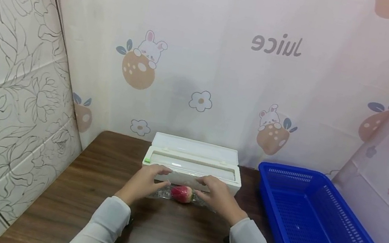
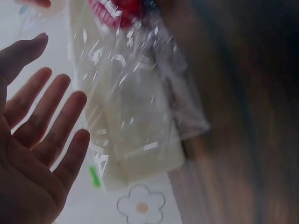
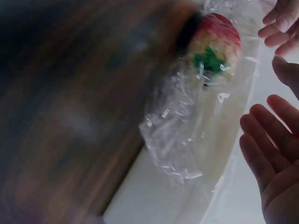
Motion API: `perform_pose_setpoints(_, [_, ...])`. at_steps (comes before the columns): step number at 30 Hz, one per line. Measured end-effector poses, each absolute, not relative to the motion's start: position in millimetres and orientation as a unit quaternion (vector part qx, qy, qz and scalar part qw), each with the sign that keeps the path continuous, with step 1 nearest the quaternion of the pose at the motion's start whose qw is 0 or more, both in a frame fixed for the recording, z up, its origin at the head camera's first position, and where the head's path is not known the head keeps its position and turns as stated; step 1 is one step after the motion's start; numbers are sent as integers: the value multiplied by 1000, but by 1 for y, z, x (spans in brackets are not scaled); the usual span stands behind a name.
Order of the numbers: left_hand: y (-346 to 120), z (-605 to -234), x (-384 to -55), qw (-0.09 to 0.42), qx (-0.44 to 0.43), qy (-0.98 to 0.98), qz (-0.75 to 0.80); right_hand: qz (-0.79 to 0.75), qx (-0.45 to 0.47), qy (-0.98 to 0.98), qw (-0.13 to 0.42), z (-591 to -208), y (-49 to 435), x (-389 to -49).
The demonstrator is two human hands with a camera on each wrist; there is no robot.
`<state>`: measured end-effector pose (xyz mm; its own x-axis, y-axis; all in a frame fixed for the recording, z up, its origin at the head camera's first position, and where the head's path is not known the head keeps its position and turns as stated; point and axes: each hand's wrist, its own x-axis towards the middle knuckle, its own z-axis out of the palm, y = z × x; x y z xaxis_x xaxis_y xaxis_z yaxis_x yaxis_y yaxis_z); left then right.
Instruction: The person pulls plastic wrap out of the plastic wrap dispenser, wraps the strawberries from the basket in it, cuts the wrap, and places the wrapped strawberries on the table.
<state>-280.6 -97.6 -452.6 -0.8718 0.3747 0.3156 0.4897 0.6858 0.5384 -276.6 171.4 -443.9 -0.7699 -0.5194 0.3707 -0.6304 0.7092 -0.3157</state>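
Observation:
A red strawberry [image 1: 181, 194] with a pale top and green leaves [image 3: 210, 60] lies in clear plastic film [image 2: 126, 93] on the table. The film spreads out crumpled on both sides of it. At the left, my left hand [image 1: 142, 182] hovers close to the film, its fingers [image 2: 60, 126] spread and nothing gripped. My right hand [image 1: 218, 195] mirrors it on the other side, fingers [image 3: 261, 140] loosely extended. Whether a fingertip touches the film, I cannot tell. Just behind stands a white cling film dispenser box [image 1: 190, 179], its lid [image 1: 195, 147] raised.
A blue plastic basket [image 1: 278, 223] with slotted sides sits on the right of the dark wooden table [image 1: 57, 210]. A printed curtain [image 1: 206, 54] hangs behind the table, and a flower-patterned sheet [image 1: 13, 63] borders the left side.

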Motion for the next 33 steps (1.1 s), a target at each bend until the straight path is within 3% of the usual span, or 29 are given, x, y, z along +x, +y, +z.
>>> perform_pose_setpoints(12, [-72,-467,-277,79,-238,-925,-284,170,360,-902,169,-466,164,-277])
perform_pose_setpoints(19, [-60,-475,-276,78,-222,-936,-263,157,319,-924,138,-474,157,-279])
perform_pose_setpoints(33, [-49,-483,-281,95,-193,-949,-229,132,290,-939,131,-481,155,-284])
